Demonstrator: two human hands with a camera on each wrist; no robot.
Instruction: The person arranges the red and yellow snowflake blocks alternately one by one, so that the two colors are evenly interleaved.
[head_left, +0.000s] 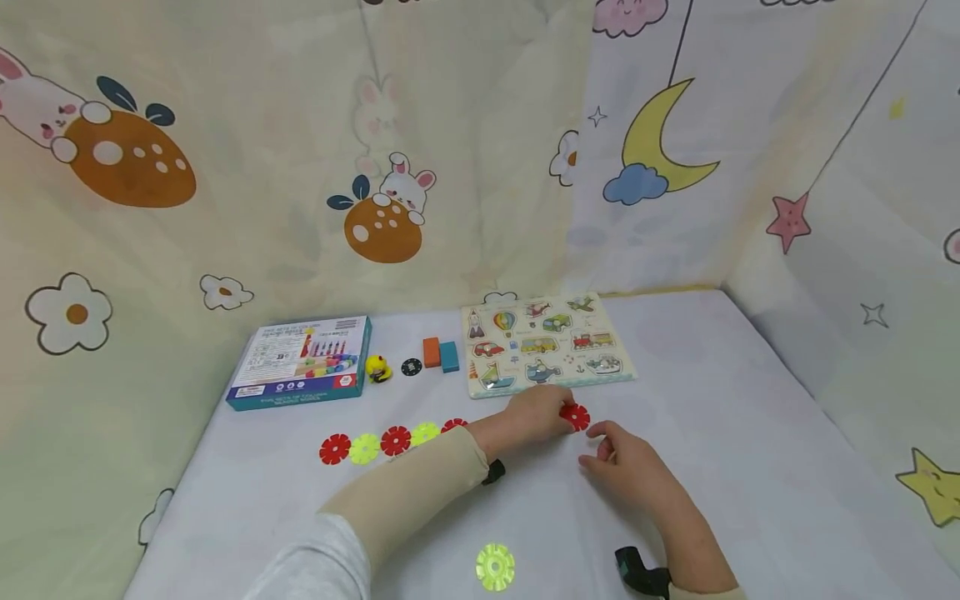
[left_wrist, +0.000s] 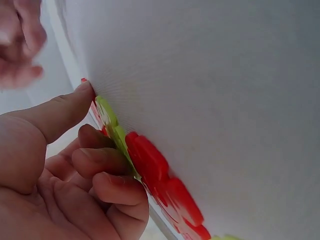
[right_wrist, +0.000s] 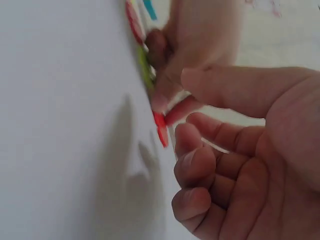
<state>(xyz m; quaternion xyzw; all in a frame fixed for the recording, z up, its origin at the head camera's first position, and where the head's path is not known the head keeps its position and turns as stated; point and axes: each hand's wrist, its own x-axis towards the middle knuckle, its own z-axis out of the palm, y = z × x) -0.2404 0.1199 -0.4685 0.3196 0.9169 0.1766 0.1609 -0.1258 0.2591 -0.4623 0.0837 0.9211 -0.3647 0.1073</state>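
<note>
My left hand (head_left: 534, 414) pinches a red flower-shaped plastic disc (head_left: 576, 417) between thumb and finger, low over the white table. My right hand (head_left: 633, 467) is just to its right, fingers loosely bent and holding nothing. Red and yellow-green discs alternate in a row on the left: a red disc (head_left: 335, 449) at the end, then a yellow-green disc (head_left: 364, 448), and more toward my left forearm, which hides part of the row. In the left wrist view a yellow-green disc (left_wrist: 114, 125) and a red disc (left_wrist: 162, 177) lie beside my curled fingers.
A lone yellow-green disc (head_left: 495, 567) lies near the front. Along the back are a boxed set (head_left: 296, 362), a yellow duck (head_left: 378, 368), a black round token (head_left: 411, 367), an orange block (head_left: 431, 352), a blue block (head_left: 449, 357) and a picture puzzle board (head_left: 551, 346).
</note>
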